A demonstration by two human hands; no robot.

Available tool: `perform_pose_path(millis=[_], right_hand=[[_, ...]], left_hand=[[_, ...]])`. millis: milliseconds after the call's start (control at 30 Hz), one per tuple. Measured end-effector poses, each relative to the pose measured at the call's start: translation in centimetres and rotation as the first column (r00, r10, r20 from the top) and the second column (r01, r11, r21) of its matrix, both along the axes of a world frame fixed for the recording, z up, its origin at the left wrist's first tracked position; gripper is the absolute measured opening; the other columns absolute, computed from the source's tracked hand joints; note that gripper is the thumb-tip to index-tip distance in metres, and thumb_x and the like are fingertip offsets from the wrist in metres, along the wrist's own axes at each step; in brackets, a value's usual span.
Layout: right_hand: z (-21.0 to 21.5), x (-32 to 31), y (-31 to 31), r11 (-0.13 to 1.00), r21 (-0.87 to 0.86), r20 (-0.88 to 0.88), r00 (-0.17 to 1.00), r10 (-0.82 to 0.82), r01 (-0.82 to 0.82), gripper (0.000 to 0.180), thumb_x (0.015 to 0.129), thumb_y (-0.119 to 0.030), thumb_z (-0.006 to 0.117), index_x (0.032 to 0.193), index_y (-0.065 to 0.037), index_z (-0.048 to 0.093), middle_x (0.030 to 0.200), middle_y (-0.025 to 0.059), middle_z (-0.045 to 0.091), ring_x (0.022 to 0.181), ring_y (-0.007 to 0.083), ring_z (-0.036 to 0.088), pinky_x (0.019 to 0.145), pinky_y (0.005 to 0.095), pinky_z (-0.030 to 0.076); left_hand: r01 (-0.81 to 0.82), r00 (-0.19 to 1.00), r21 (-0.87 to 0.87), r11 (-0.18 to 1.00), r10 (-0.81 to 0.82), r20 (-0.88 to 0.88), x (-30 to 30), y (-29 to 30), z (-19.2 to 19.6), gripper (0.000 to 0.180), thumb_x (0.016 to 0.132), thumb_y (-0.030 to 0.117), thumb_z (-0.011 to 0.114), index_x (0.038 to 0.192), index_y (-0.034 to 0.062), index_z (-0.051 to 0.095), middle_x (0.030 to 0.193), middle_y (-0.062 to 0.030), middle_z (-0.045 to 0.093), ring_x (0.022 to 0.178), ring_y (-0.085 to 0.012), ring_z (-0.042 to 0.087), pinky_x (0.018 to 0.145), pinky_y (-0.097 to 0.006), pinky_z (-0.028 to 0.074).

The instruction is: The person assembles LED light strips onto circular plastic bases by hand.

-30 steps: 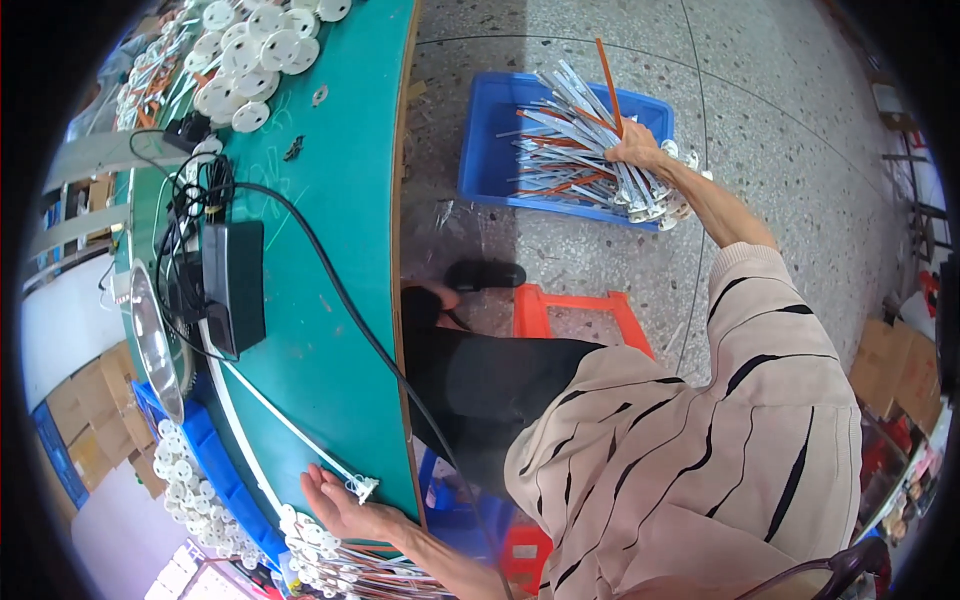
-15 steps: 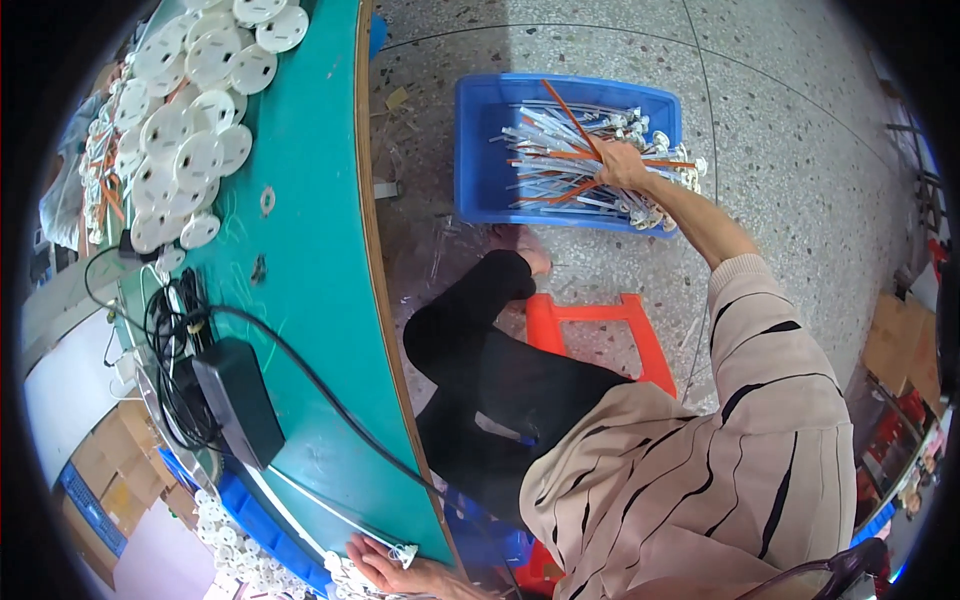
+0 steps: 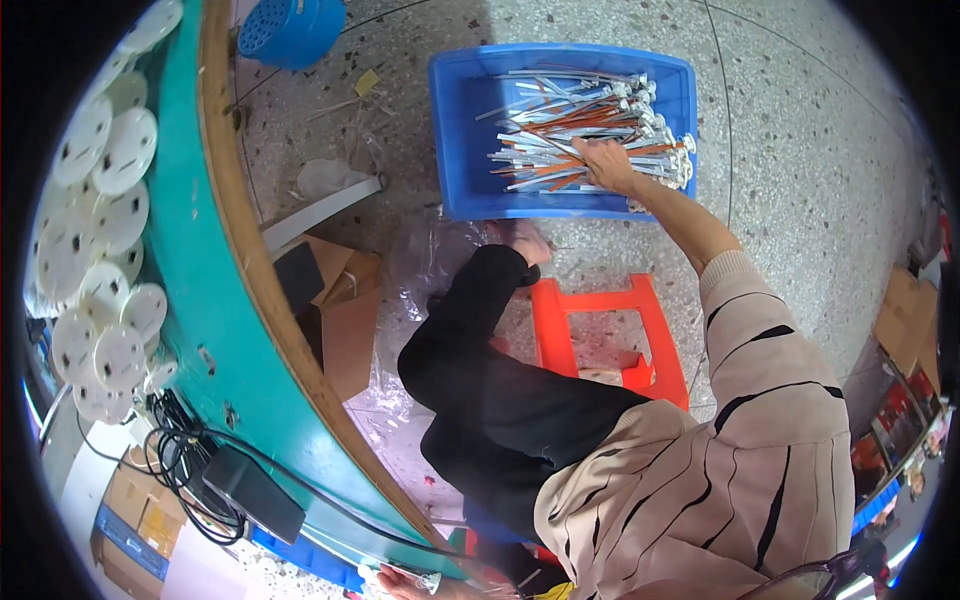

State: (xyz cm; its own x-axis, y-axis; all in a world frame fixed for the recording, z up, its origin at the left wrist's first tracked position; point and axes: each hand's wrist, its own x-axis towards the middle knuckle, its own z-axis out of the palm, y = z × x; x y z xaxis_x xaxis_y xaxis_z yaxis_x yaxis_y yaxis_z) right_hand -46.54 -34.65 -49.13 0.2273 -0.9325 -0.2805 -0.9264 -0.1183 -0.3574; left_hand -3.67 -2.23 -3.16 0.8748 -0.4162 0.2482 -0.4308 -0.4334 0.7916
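My right hand (image 3: 606,166) is inside a blue plastic bin (image 3: 462,190) on the floor, fingers bent over long white and orange strips (image 3: 560,120). It seems closed on some of them, though its fingertips are partly hidden. Many strips have white plastic heads (image 3: 682,145) at their right ends. At the lower edge, my left hand (image 3: 408,585) is beside the near end of the green table (image 3: 240,390). Its fingers are partly spread and partly cut off by the frame. A small white head lies next to it.
White discs (image 3: 122,150) are piled along the table's left side. A black power adapter (image 3: 255,490) and coiled cables (image 3: 180,440) lie nearer. A red stool (image 3: 660,340), a blue basket (image 3: 292,30) and a cardboard box (image 3: 350,345) stand on the floor.
The view has shifted, and the table sits farther left. An orange strip that stood up by my right hand no longer sticks out. My left hand shows less, lower in the picture.
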Motion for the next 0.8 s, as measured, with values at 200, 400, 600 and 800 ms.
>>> perform_pose_path(millis=[200, 400, 600, 800], right_hand=[[-1.7, 1.1, 1.4, 0.967, 0.222, -0.31, 0.949, -0.05, 0.123, 0.098, 0.06, -0.024, 0.078, 0.139, -0.017, 0.021, 0.133, 0.0175, 0.034, 0.129, 0.0335, 0.027, 0.097, 0.0618, 0.021], [-3.4, 1.1, 4.6, 0.975, 0.046, -0.206, 0.957, -0.203, 0.217, 0.069, 0.075, -0.009, 0.059, 0.136, -0.013, 0.028, 0.136, 0.0182, 0.032, 0.129, 0.0323, 0.028, 0.1, 0.0563, 0.024], [-2.5, 2.7, 7.5, 0.894, -0.181, -0.113, 0.894, -0.433, 0.41, 0.063, 0.073, -0.004, 0.055, 0.133, -0.01, 0.035, 0.135, 0.0176, 0.033, 0.127, 0.032, 0.03, 0.098, 0.0542, 0.027], [3.3, 7.8, 14.2, 0.837, 0.009, 0.156, 0.827, -0.541, 0.546, 0.069, 0.07, -0.002, 0.058, 0.134, -0.011, 0.035, 0.13, 0.0175, 0.039, 0.12, 0.0353, 0.038, 0.095, 0.0501, 0.034]], left_hand=[[0.01, 1.0, -0.002, 1.0, -0.01, -0.016, 0.8, 0.7, 0.1, 0.053, 0.092, 0.033, 0.043, 0.123, -0.0098, 0.042, 0.119, -0.0249, 0.049, 0.114, -0.0304, 0.049, 0.1, -0.037, 0.038], [0.016, 0.999, -0.024, 1.0, -0.017, -0.027, 1.3, 1.1, 0.1, 0.055, 0.091, 0.035, 0.044, 0.123, -0.0098, 0.042, 0.119, -0.0251, 0.049, 0.114, -0.0307, 0.049, 0.101, -0.038, 0.038], [-0.019, 1.0, -0.028, 0.999, 0.018, -0.02, 0.3, -0.2, 0.0, 0.056, 0.091, 0.037, 0.045, 0.122, -0.01, 0.043, 0.119, -0.0249, 0.049, 0.115, -0.0312, 0.048, 0.101, -0.039, 0.037], [0.008, 1.0, -0.084, 0.996, -0.007, 0.023, -0.3, 0.0, -0.2, 0.056, 0.094, 0.035, 0.041, 0.12, -0.0147, 0.041, 0.118, -0.0259, 0.049, 0.114, -0.0307, 0.048, 0.1, -0.037, 0.038]])
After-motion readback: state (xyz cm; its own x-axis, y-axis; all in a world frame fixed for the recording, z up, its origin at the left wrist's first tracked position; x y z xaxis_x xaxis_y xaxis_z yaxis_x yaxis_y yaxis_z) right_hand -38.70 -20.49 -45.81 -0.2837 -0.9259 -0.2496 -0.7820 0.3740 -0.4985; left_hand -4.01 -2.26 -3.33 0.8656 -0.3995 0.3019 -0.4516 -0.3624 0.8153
